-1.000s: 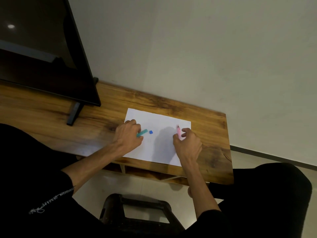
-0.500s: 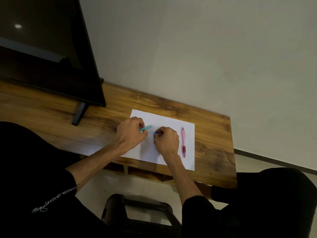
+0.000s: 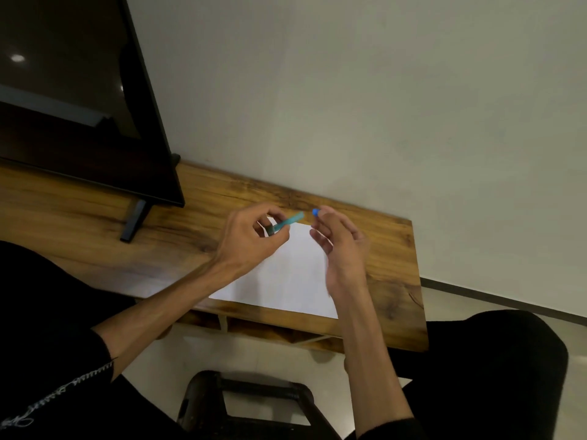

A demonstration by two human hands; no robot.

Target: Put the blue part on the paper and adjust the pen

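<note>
A pale wall [image 3: 381,106] fills most of the view behind everything else. Against it at the left stands a dark television [image 3: 79,100], its screen reflecting a small light, with one black foot [image 3: 133,225] planted on the wooden surface [image 3: 394,249]. This surface runs from the left edge to a squared end at the right; beneath its front edge open compartments [image 3: 254,328] show, but what lies in them is hidden in shadow. Below, on the light floor [image 3: 165,354], sits a dark stool [image 3: 247,404] between the person's black-clad knees.

A white sheet of paper [image 3: 286,281] lies flat on the surface near its right end, partly covered by both forearms. Both hands hover above the paper's far edge, close together but not touching.

The left hand [image 3: 251,239] has its grip closed round a teal pen barrel [image 3: 287,222], thumb and curled fingers pinching its near end so that the open end points right and slightly up. The right hand [image 3: 341,246] pinches a small blue cap [image 3: 315,212] at its fingertips, the other fingers loosely bent. The cap sits just beside the barrel's free end, a narrow gap between them, both lifted off the paper.
</note>
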